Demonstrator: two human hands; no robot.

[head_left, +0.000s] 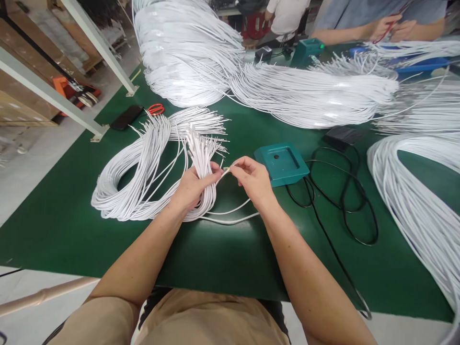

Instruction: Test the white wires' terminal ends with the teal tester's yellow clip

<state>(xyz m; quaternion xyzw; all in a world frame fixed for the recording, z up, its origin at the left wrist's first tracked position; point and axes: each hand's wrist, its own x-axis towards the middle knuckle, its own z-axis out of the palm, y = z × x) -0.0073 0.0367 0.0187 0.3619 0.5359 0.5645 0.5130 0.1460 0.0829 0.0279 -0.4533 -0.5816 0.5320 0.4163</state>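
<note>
My left hand (194,188) is closed around a bunch of white cable ends (201,153) that rises from a coiled bundle of white cables (132,177) lying on the green table (223,258). My right hand (253,179) pinches the tip of a single white cable (230,218) just right of the left hand; the cable loops back under my wrist. A teal box-shaped device (282,164) sits right beside my right hand.
Large heaps of white cable (316,93) cover the far side and another runs down the right edge (417,206). A black cord (341,201) and adapter (341,135) lie right of the teal device. Red scissors (156,109), a phone (126,117), and another person's hands (388,28) are farther off.
</note>
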